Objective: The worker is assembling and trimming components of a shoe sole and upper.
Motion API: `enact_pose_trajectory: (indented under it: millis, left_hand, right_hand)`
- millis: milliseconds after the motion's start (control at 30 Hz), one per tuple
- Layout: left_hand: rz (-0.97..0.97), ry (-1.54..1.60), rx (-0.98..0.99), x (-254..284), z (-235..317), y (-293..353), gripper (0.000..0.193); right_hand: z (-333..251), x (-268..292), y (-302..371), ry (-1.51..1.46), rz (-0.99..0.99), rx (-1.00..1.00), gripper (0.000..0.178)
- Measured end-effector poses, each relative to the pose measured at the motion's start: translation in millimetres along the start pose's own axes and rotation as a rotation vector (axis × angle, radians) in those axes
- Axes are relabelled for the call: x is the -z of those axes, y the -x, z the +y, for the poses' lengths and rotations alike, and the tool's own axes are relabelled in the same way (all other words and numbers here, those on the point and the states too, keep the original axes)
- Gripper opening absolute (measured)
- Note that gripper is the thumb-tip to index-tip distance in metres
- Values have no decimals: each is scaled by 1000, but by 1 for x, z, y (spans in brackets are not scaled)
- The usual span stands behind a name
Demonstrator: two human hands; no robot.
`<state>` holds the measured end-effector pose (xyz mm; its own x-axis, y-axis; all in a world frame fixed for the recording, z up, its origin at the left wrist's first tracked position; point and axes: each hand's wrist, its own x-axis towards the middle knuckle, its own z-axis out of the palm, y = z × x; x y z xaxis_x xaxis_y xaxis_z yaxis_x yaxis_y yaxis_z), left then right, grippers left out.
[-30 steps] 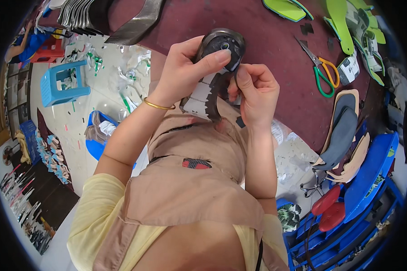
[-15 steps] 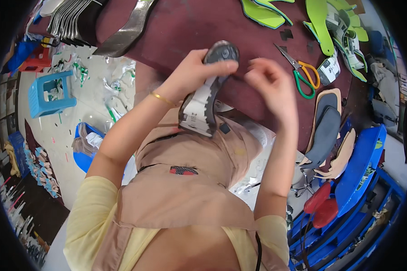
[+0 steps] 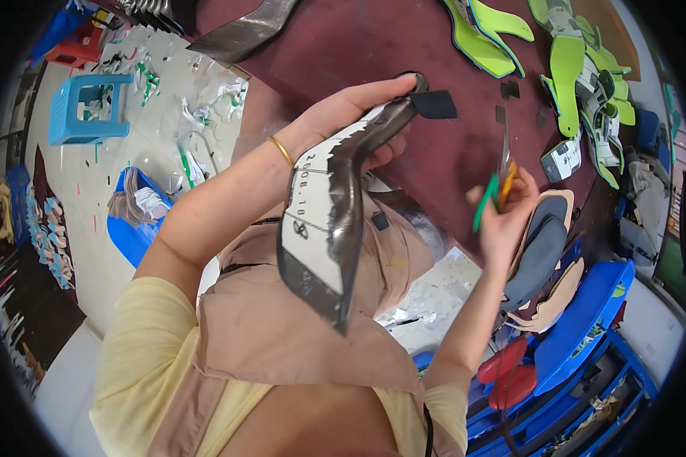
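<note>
My left hand (image 3: 346,108) grips the far end of a curved shoe insole (image 3: 344,202), wrapped in shiny dark brown material, thumb on top and fingers underneath. Its pale underside with dark markings faces up, and its wide end points down over my apron. A small black patch (image 3: 436,105) sticks out to the right from the gripped end. To the right, my right hand (image 3: 509,217) is closed around scissors (image 3: 489,199) with one green and one orange handle. Their blades point away from me above the maroon table (image 3: 373,46), apart from the insole.
Lime-green insole pieces (image 3: 568,80) lie at the far right, a dark finished insole (image 3: 244,32) at the far left. Grey and tan insoles (image 3: 541,251) sit by the table's right edge. A turquoise stool (image 3: 91,126) and blue bin (image 3: 122,232) stand on the scrap-strewn floor.
My right hand has moved down and right and picked the scissors up off the table. The insole has tilted and come nearer, and its black patch now shows.
</note>
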<state>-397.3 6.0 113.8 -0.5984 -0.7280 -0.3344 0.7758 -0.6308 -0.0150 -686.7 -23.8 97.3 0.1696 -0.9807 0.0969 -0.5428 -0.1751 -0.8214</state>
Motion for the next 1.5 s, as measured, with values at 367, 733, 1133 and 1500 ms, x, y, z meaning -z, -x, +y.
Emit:
enact_pose_trajectory:
  millis: [367,733,1133,1500]
  left_hand:
    - [255,-161,19,-26,-17,0,26]
    - [334,-264,4,-16,-16,-6,19]
    - [410,-615,-444,-5,-24,-10,37]
    - [373,-914,-1053,-9,-30,3,35]
  right_hand:
    - [-59,-27,0,145,-365,291,72]
    - [-39,-46,-7,211,-270,449,47]
    - [-31,-22,-51,852,124,330,57]
    - [-118,-91,-2,-62,-86,301,20]
